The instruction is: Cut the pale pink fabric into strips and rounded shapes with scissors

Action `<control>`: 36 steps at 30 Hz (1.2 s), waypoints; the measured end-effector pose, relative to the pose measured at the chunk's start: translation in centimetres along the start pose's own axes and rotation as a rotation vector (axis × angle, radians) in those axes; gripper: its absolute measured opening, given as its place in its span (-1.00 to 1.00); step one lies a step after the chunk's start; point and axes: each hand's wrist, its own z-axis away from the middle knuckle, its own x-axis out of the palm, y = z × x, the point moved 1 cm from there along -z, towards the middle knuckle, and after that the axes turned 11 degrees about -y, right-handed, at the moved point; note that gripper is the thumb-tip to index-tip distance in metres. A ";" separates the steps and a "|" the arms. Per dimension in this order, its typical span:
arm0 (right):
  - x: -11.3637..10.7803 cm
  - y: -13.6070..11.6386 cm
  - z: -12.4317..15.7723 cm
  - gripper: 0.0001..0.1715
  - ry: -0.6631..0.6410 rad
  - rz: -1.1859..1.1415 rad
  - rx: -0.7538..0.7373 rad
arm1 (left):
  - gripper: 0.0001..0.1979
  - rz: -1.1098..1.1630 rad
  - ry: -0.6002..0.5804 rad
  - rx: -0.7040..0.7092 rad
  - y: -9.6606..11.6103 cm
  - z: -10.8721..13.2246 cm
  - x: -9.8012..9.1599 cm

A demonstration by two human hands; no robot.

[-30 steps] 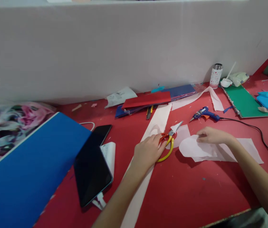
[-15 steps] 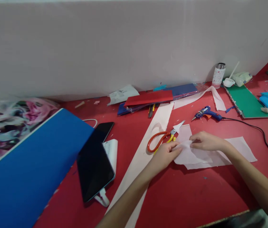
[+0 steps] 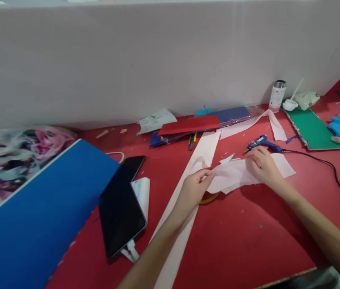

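Between my hands a piece of pale pink fabric (image 3: 230, 176) is held up off the red table. My left hand (image 3: 195, 182) pinches its left end between thumb and fingers. Farther along, my right hand (image 3: 262, 162) grips the upper edge with curled fingers, and the cloth's far end sticks out beyond it. Under the fabric lies a pair of scissors; part of a yellow handle (image 3: 209, 199) and the blade tip (image 3: 232, 157) show, the rest is covered. Just behind my right hand rests a blue hot glue gun (image 3: 263, 142) with a black cord.
A long pale strip (image 3: 176, 208) runs across the red table (image 3: 233, 241). To the left are a blue board (image 3: 46, 208), a tablet (image 3: 121, 218), a phone (image 3: 134, 166) and a white power bank (image 3: 141, 196). A bottle (image 3: 277, 96) and green board (image 3: 316, 128) stand back right.
The fabric has been lifted and pulled up and left, now covering most of the scissors. My left hand moved left, my right hand up toward the glue gun.
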 end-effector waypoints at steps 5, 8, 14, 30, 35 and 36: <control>1.8 -2.4 0.8 -0.83 -0.097 -0.256 0.106 | -0.60 0.210 0.063 -0.025 -0.6 -0.3 -0.5; 4.2 -4.0 1.7 -0.78 -0.344 -0.518 0.162 | -0.57 0.374 0.090 -0.054 -0.8 -0.5 -0.6; 8.4 -5.1 3.1 -0.74 -0.492 -1.382 0.592 | -0.61 0.564 0.134 -0.085 -0.1 -0.6 -0.5; 6.2 -2.6 1.6 -0.74 0.177 -1.550 0.655 | -0.54 0.439 0.067 -0.080 0.1 0.7 2.2; 4.6 -1.9 1.2 -0.74 0.133 -1.222 0.586 | -0.53 0.440 0.080 -0.055 0.2 0.9 2.4; 4.1 -1.8 1.0 -0.71 0.122 -1.138 0.575 | -0.53 0.444 0.103 -0.042 0.1 0.9 2.4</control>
